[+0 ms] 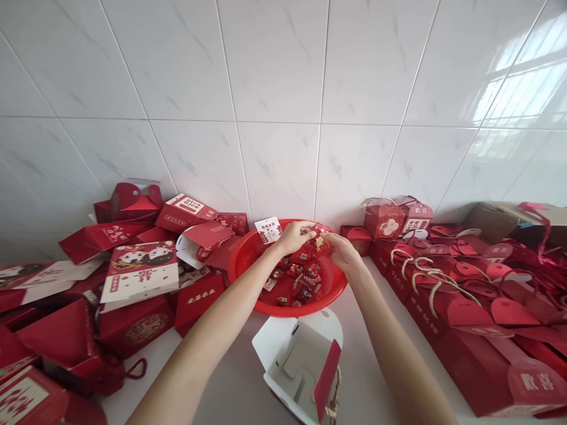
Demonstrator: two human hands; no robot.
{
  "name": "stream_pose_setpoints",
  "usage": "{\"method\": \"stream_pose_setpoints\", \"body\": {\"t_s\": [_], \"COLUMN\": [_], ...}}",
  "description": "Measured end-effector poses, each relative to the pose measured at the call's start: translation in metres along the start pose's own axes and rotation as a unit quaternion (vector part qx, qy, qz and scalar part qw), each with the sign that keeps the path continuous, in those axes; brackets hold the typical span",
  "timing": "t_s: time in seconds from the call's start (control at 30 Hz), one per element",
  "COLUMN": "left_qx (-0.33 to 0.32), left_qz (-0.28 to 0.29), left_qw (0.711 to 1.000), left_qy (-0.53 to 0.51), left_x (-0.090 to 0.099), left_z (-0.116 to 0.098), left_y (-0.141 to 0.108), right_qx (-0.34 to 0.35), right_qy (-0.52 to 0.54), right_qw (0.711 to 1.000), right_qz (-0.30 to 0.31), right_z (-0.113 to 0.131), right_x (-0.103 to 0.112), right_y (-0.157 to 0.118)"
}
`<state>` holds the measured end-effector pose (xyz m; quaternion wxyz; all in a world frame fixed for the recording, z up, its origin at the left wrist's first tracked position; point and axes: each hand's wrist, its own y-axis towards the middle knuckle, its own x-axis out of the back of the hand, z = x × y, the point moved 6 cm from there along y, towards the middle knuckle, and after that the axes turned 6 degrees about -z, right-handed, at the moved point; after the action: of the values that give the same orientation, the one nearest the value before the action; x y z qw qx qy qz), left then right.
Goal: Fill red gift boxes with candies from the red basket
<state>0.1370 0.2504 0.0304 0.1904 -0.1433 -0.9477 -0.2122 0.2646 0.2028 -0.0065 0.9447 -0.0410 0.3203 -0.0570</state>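
Over the red plastic basket [262, 307], my left hand [293, 237] and my right hand [342, 252] meet with bent fingers. Both pinch a small red printed candy packet [321, 231], partly covered by the fingers. Below them, several wrapped candies [305, 289] in red and dark wrappers lie in the basket. A white card [268, 230] with red print leans at its back left rim. Just in front of the basket stands an open gift box [295, 361], white inside, with its flaps spread and a twisted rope handle [333, 398] at its right side.
Red gift boxes [139, 271] lie in a loose heap on the left. On the right, closed red boxes [452, 319] with rope handles stand in rows. A cardboard carton [491, 224] sits behind them at the far right. A tiled wall [279, 165] rises behind the table.
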Motion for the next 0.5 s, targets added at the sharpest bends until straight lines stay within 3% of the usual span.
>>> {"method": "stream_pose_setpoints", "body": {"t_s": [0.17,0.5], "left_qx": [0.002,0.075], "left_qz": [-0.012,0.029], "left_qw": [1.0,0.996], "left_qy": [0.002,0.046], "left_x": [-0.002,-0.003], "left_z": [-0.002,0.011], "left_y": [-0.003,0.0], "right_qx": [-0.007,-0.013], "right_qy": [-0.016,0.0], "right_qw": [1.0,1.0], "right_qz": [0.021,0.006], "right_z": [-0.003,-0.002], "right_x": [0.0,0.003], "right_y": [-0.001,0.002]}}
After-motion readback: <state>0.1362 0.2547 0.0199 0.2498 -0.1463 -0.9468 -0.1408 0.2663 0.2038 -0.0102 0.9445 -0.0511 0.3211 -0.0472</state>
